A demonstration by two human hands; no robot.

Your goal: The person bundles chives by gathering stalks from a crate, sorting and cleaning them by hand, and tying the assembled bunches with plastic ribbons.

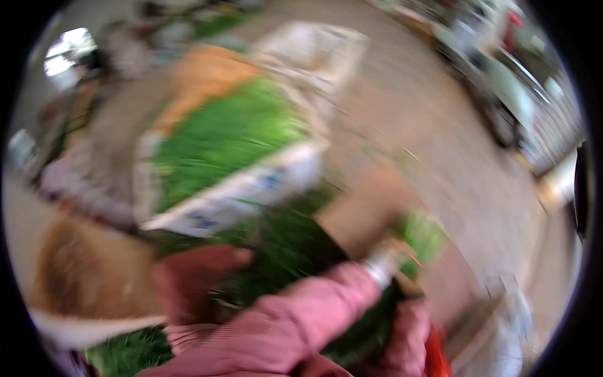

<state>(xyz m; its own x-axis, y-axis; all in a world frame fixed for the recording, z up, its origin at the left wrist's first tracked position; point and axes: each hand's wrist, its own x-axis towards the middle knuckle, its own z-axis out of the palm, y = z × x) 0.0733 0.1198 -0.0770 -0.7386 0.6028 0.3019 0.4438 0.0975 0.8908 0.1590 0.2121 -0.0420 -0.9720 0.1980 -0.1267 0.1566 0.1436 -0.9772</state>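
Motion blur smears the whole view. My left hand (397, 247), at the end of a pink sleeve with a pale cuff, is closed around a bunch of slender green stalks (424, 237). A thin red strip shows on the bunch, too blurred to name. My right hand (410, 288) is close below the bunch, its fingers smeared and partly hidden. Beneath and behind my hands lies a brown cardboard-like sheet (358, 210). Loose dark green stalks (286, 235) are heaped between my arms and a white box.
The white box (251, 196) ahead holds bright green stalks and an orange-brown cloth or cover (207, 74). Behind it is another white box (342, 47). A brown-topped seat or tub (94, 270) stands left, a pale plastic bag (496, 333) lower right, a parked scooter (502, 107) upper right.
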